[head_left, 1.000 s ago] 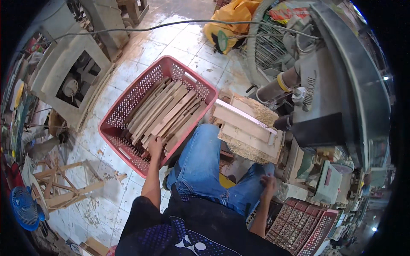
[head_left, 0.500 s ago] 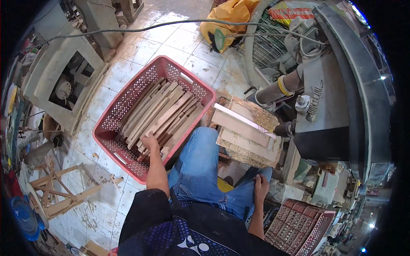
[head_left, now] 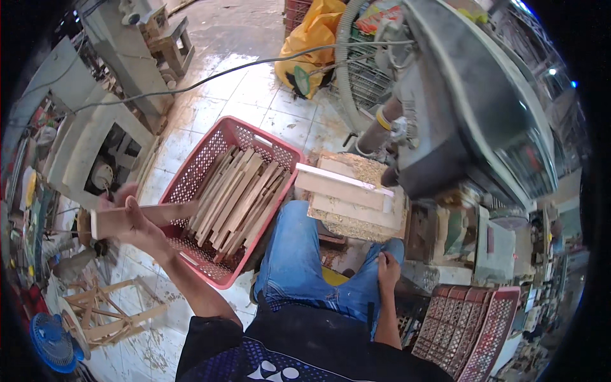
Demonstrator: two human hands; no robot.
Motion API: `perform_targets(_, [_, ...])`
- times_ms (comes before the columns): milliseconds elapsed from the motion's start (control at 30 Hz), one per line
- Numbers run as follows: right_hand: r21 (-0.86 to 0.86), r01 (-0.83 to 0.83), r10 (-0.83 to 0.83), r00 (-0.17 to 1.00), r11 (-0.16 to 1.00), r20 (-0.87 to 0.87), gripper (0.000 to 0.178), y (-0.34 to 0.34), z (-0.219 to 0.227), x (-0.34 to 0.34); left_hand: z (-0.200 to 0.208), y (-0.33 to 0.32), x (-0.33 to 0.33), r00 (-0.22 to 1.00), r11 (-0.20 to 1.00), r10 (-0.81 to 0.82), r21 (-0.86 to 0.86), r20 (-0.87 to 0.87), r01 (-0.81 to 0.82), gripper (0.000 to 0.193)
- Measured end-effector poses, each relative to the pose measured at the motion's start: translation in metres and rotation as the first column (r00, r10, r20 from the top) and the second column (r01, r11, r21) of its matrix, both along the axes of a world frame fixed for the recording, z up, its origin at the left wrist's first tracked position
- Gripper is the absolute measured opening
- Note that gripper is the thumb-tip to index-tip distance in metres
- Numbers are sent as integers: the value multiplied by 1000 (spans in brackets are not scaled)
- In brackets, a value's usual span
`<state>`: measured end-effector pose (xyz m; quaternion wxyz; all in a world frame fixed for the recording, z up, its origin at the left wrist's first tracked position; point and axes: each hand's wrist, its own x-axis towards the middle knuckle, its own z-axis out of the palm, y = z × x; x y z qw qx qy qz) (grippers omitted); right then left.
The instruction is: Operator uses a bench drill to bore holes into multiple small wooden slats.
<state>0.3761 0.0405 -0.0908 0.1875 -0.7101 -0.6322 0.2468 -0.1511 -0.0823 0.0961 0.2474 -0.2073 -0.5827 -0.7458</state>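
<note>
My left hand (head_left: 135, 224), smeared a little by motion, is closed around a flat wooden slat (head_left: 113, 221). It holds the slat raised over the left side of a red plastic basket (head_left: 237, 284). Inside that basket, several long wooden slats (head_left: 238, 191) lie side by side. On my right thigh rests my right hand (head_left: 387, 272), its fingers curled in with nothing seen in them. In front of my knees, a sawdust-strewn wooden worktable (head_left: 328, 213) carries a board with a white-edged strip (head_left: 344, 177) across it.
A large dark machine (head_left: 471, 121) with a pipe overhangs the right side. A grey cable (head_left: 238, 65) crosses ahead. Another red basket (head_left: 458, 325) stands at lower right. At left are a wooden frame (head_left: 102, 312), a blue fan (head_left: 52, 340) and a pale machine housing (head_left: 79, 149).
My left hand has lifted a slat out of the basket and swung it up to the left. My right hand stays on the thigh. The view has shifted.
</note>
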Motion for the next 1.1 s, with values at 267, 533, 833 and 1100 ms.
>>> perform_targets(267, [57,57,-51,994,997,-93,34,-7,-2,9,-119,-11,16,911,742,-268,-536,314,402,38])
perform_targets(533, [78,93,-82,988,993,-133,33,-9,-7,7,-77,80,116,549,212,-826,-833,126,510,38])
perform_targets(833, [142,96,-75,987,985,-142,31,-11,-5,9,-106,171,160,312,106,-950,-904,31,414,44])
perform_targets(1100, [79,108,-96,985,991,-147,34,-8,-7,9,-96,146,150,139,-290,-641,-406,755,867,26])
